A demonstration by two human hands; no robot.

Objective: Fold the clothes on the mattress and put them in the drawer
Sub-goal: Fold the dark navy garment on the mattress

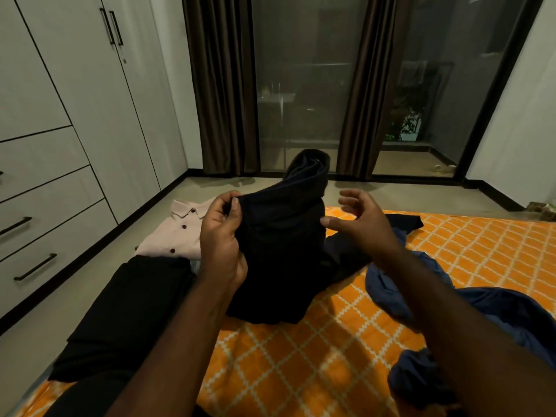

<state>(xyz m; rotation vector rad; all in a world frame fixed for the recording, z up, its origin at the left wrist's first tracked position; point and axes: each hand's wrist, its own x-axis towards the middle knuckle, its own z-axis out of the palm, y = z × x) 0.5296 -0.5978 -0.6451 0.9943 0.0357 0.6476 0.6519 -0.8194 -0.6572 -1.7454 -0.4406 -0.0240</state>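
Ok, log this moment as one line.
left hand pinches dark navy cloth garment; right hand open beside it; pink buttoned shirt folded

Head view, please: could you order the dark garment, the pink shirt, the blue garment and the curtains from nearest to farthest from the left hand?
1. Dark garment: pinched in the left hand.
2. Pink shirt: just beside it, on the left.
3. Blue garment: across the mattress, on the right.
4. Curtains: far off, at the glass doors.
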